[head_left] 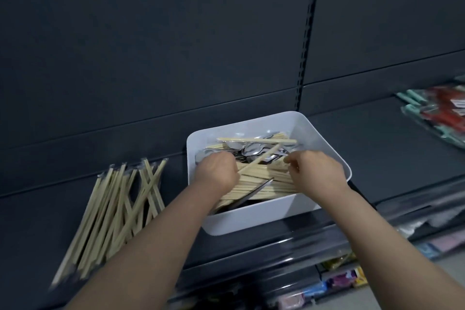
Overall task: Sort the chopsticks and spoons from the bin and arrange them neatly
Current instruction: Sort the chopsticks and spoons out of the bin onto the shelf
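A white plastic bin stands on a dark shelf and holds wrapped wooden chopsticks mixed with metal spoons. Both my hands are inside it. My left hand grips a bundle of chopsticks at their left end, fingers curled round them. My right hand pinches the same bundle near its right end. One chopstick pair slants up between the hands. A fanned pile of wrapped chopsticks lies on the shelf to the left of the bin.
The dark shelf runs right of the bin, with red and teal packaged goods at its far right. Dark back panels rise behind. Lower shelves below carry colourful packets.
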Available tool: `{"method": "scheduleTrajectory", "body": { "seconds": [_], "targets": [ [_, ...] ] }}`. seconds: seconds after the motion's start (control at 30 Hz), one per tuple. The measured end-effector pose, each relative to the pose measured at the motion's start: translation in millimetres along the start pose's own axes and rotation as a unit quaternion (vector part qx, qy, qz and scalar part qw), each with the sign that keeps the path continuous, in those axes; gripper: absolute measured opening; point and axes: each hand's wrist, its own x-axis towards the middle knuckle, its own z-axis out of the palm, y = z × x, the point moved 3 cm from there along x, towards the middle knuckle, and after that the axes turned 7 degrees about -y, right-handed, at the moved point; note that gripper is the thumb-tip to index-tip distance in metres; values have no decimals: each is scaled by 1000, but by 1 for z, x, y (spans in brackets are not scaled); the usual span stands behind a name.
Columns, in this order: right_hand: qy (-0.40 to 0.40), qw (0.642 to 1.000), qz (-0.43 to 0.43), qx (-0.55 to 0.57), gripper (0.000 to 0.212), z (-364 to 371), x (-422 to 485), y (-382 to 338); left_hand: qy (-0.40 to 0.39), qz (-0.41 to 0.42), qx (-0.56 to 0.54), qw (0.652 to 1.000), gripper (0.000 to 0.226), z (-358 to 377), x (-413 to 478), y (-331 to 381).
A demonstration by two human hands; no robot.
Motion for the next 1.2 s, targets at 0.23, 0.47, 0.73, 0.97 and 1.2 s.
{"method": "scheduleTrajectory", "body": {
  "seconds": [0.23,0.47,0.73,0.97,1.2],
  "targets": [
    [-103,991,-65,-51,43,23,43,-20,94,-43,-102,989,6,-22,-15,-13],
    [-131,978,-91,-136,24,29,54,-28,115,-63,-158,979,6,-26,-19,-24],
    [47,995,-85,32,10,2,54,-46,224,-61,-284,930,4,-40,-22,-40],
    [35,973,-191,121,30,-11,38,-157,268,-151,-316,897,14,-48,-52,-120],
    [-127,964,-234,21,26,51,3,-265,133,-208,-251,936,19,-17,-97,-215]
  ]
}}
